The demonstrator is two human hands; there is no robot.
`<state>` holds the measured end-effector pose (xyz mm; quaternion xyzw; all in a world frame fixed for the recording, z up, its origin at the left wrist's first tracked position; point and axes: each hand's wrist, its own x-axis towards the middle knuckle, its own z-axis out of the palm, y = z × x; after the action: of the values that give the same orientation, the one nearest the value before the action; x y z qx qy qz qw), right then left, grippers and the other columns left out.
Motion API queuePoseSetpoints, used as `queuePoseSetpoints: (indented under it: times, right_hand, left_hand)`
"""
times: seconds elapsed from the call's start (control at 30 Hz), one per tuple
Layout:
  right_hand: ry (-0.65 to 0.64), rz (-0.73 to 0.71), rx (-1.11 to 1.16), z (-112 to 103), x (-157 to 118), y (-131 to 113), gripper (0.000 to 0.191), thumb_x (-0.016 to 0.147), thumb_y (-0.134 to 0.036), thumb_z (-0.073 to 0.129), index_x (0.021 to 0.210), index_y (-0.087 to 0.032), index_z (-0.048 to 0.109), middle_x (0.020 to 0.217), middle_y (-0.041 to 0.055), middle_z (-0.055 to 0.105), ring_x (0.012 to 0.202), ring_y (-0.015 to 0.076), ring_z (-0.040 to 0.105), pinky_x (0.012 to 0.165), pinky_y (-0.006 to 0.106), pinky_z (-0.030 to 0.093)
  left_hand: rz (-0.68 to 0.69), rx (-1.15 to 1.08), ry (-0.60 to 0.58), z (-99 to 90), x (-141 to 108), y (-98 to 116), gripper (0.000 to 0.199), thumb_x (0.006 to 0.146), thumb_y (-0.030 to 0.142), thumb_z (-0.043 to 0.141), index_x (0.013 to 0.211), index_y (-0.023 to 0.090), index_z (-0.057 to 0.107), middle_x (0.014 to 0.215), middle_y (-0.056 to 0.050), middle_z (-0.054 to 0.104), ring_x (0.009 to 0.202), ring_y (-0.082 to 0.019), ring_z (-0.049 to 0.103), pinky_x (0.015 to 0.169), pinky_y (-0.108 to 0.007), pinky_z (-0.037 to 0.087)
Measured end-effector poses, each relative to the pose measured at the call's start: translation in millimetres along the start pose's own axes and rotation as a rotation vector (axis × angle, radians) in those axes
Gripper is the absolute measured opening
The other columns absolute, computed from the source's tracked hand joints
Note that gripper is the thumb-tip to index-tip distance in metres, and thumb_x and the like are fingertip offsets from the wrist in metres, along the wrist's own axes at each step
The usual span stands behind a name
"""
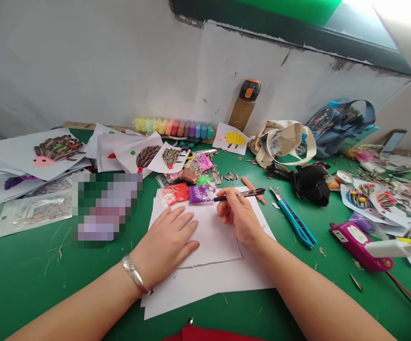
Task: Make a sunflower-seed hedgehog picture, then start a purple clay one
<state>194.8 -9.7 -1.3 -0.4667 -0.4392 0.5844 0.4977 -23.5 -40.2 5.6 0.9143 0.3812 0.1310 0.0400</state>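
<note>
My left hand lies flat with its fingers spread on a white sheet of paper, a silver bracelet at its wrist. My right hand is closed round a black pen over the right part of the paper, and the pen points left. Beneath the smaller sheet lie larger white sheets. At the papers' back edge rest a red clay packet and a purple clay packet. No marks from the pen can be made out on the paper.
Hedgehog pictures are piled on the green table at the left. A blue cutter and a magenta glue gun lie to the right. Behind stand a bottle, a cream bag and a row of coloured clay.
</note>
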Motion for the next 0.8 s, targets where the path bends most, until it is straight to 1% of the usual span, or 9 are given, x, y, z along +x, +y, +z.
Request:
queuePoseSetpoints:
  times: [0.1, 0.23, 0.33, 0.47, 0.53, 0.67, 0.73, 0.8]
  right_hand:
    - [0.040, -0.017, -0.014, -0.6, 1.2, 2.0, 0.048, 0.087, -0.065, 0.053, 0.096, -0.020, 0.066, 0.061, -0.0014, 0.059, 0.051, 0.0105, 0.048, 0.047, 0.022, 0.037]
    - [0.083, 0.020, 0.025, -2.7, 2.4, 1.6, 0.048, 0.085, -0.064, 0.057, 0.088, -0.017, 0.066, 0.060, -0.0002, 0.061, 0.048, 0.0098, 0.049, 0.046, 0.021, 0.037]
    - [0.058, 0.066, 0.013, -7.0, 4.3, -1.4, 0.045, 0.084, -0.061, 0.061, 0.083, -0.016, 0.065, 0.063, 0.0012, 0.063, 0.049, 0.0096, 0.051, 0.047, 0.021, 0.038]
    - [0.000, 0.133, -0.031, -14.5, 8.8, -9.5, 0.043, 0.081, -0.060, 0.064, 0.083, -0.017, 0.065, 0.062, 0.0009, 0.064, 0.048, 0.0108, 0.054, 0.048, 0.023, 0.040]
    - [0.010, 0.140, -0.063, -15.6, 9.2, -15.1, 0.044, 0.080, -0.060, 0.065, 0.082, -0.017, 0.064, 0.060, 0.0004, 0.063, 0.048, 0.0106, 0.053, 0.047, 0.023, 0.040]
    - [0.123, 0.028, -0.090, -7.3, -3.3, -22.2, 0.042, 0.083, -0.058, 0.063, 0.083, -0.017, 0.065, 0.061, -0.0007, 0.062, 0.051, 0.0101, 0.052, 0.050, 0.023, 0.040]
    - [0.076, 0.008, -0.063, -0.9, -14.7, -19.8, 0.041, 0.087, -0.058, 0.059, 0.088, -0.018, 0.066, 0.064, -0.0001, 0.064, 0.053, 0.0113, 0.054, 0.053, 0.024, 0.043]
    - [0.007, 0.026, -0.064, 3.1, -25.1, -13.0, 0.038, 0.088, -0.056, 0.060, 0.091, -0.019, 0.067, 0.067, 0.0008, 0.066, 0.056, 0.0126, 0.058, 0.058, 0.026, 0.045]
  left_hand:
    - [-0.009, -0.018, -0.015, 0.3, 0.3, -2.4, 0.031, 0.094, 0.034, 0.054, 0.119, 0.018, 0.063, 0.128, -0.011, 0.063, 0.127, -0.035, 0.049, 0.108, -0.058, 0.039]
    - [-0.024, -0.057, -0.033, -1.8, 1.0, -5.0, 0.031, 0.094, 0.035, 0.055, 0.117, 0.018, 0.064, 0.127, -0.011, 0.063, 0.126, -0.034, 0.049, 0.109, -0.056, 0.039]
    - [-0.023, -0.075, -0.048, -3.2, 0.7, -9.1, 0.032, 0.093, 0.036, 0.057, 0.118, 0.017, 0.065, 0.128, -0.012, 0.063, 0.129, -0.034, 0.048, 0.111, -0.055, 0.038]
    - [-0.018, -0.063, -0.065, -2.0, -0.1, -12.9, 0.040, 0.090, 0.039, 0.061, 0.122, 0.015, 0.064, 0.131, -0.015, 0.061, 0.130, -0.036, 0.047, 0.109, -0.055, 0.040]
    - [-0.019, -0.041, -0.059, -0.2, -0.4, -12.6, 0.044, 0.088, 0.042, 0.063, 0.123, 0.015, 0.064, 0.133, -0.016, 0.060, 0.130, -0.037, 0.047, 0.108, -0.055, 0.042]
    - [-0.031, -0.008, -0.026, 2.8, -0.4, -9.7, 0.049, 0.085, 0.047, 0.066, 0.123, 0.017, 0.064, 0.132, -0.015, 0.061, 0.129, -0.039, 0.047, 0.106, -0.056, 0.044]
    - [-0.034, -0.014, -0.013, 3.7, -0.4, -8.8, 0.050, 0.084, 0.049, 0.067, 0.123, 0.017, 0.064, 0.131, -0.016, 0.061, 0.128, -0.039, 0.048, 0.105, -0.057, 0.044]
    - [-0.037, -0.036, 0.000, 4.6, -0.6, -8.8, 0.051, 0.083, 0.049, 0.068, 0.124, 0.018, 0.064, 0.131, -0.016, 0.061, 0.128, -0.039, 0.048, 0.105, -0.057, 0.044]
